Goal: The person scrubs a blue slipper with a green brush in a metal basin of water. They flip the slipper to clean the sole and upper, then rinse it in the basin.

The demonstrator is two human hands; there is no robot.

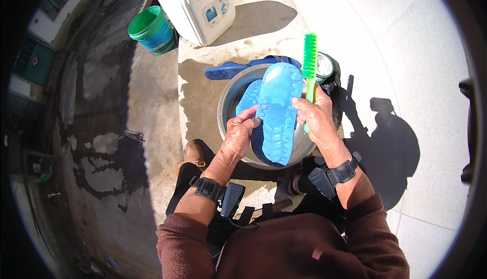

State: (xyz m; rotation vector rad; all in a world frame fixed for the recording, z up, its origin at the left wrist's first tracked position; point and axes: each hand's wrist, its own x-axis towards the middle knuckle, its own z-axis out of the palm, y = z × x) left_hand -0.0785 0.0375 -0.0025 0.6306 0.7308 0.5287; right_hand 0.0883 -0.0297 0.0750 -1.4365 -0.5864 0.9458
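A wet blue slipper (279,107) is held above a round metal basin (225,107), its patterned sole turned up towards me. My left hand (240,132) grips the slipper's left edge between thumb and fingers. In my right hand (316,107) is a green plastic scrubbing brush (310,60), upright with its bristles above the hand; the right thumb also rests on the sole's right edge. A second light-blue slipper (248,96) lies in the basin, partly hidden behind the first. Behind the basin rests a pair of darker blue slippers (227,70).
A white plastic jerrycan (201,8) and a green bucket (154,31) stand at the back left. Right of the basin are a round container (324,65) and a black plastic bag (334,84). Wet concrete surrounds the basin; pale tiles (426,145) lie to the right.
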